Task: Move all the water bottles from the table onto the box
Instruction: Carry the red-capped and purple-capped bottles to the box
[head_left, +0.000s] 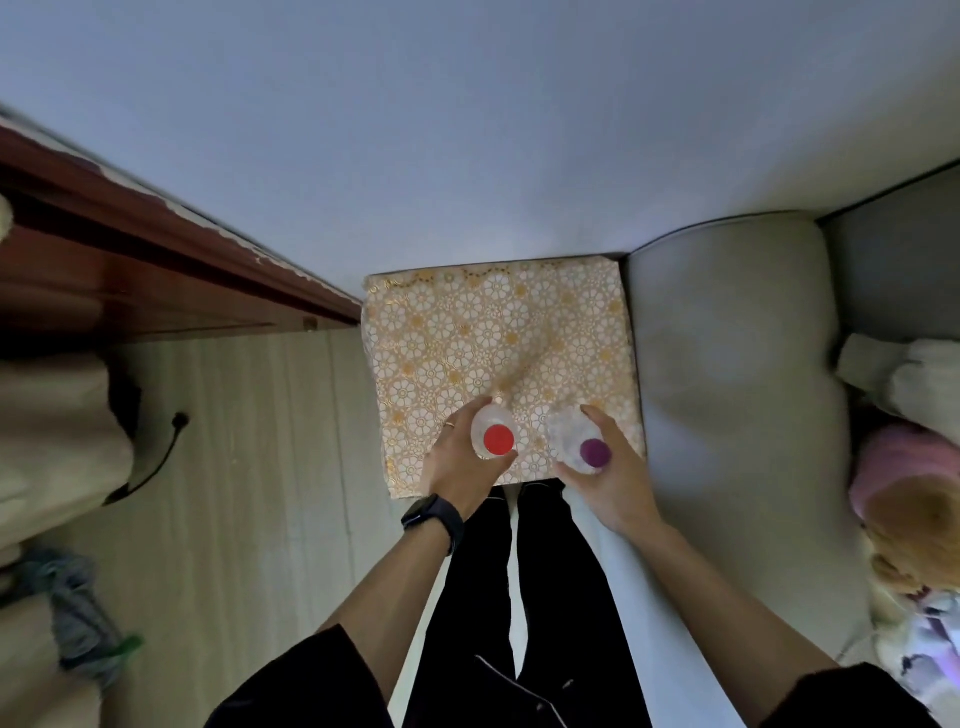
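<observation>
Your left hand (457, 470) has fingers curled round the red-cap bottle (497, 439), right hand (615, 480) round the purple-cap bottle (595, 452), both over the box (498, 332) nr its front edge, so releasing on that creased top could tip either off.

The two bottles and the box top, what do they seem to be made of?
Red-capped bottle and purple-capped bottle: probably clear plastic, see-through walls, matte opaque caps. Box: covered in what looks like glossy floral wrapping paper or cloth; gold print glints, one crease shows.
</observation>
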